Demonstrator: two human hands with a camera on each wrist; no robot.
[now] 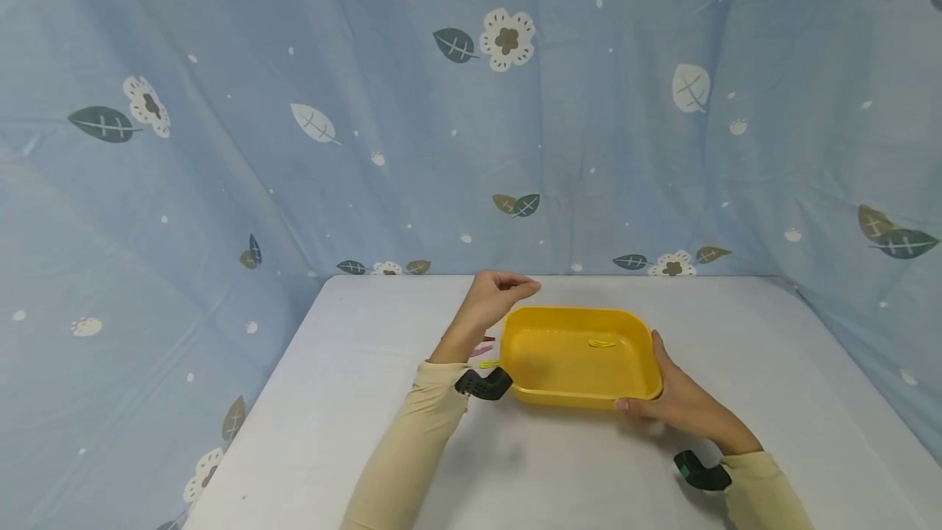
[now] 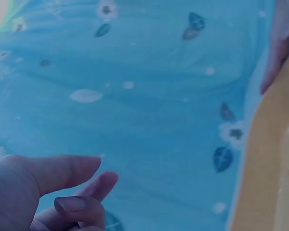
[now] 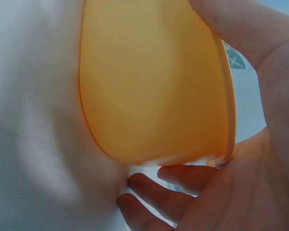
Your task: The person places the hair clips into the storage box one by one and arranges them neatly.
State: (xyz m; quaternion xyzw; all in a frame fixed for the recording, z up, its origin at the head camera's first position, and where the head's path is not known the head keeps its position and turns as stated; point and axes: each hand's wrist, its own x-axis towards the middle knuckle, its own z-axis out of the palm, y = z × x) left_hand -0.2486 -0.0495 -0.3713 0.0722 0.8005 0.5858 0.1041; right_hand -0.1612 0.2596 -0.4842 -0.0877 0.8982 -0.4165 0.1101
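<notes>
Head view: a yellow tray (image 1: 567, 375) is shown over the white table (image 1: 294, 432), right of its middle, its hollow turned upward; whether its whole base is borne by the tabletop cannot be told. Inside it, right of centre and toward the far wall, a yellow clip (image 1: 601, 343) is seen. The tray's right end is gripped by the right hand (image 1: 680, 401), the thumb set at the near corner of the rim and the other fingers reaching along the outside. Just beyond the left end, a red clip (image 1: 489, 339), a pink clip (image 1: 482, 349) and a yellow-green clip (image 1: 489, 364) are seen close beside the left wrist. Near the tray's far left corner, the left hand (image 1: 491, 298) is held in the air, its fingers released and loosely bent. Both forearms are covered by cream sleeves (image 1: 412, 448), and black devices (image 1: 483, 384) are worn at the wrists. Behind the table, a blue curtain (image 1: 589, 145) printed with leaves and flowers is hung.
</notes>
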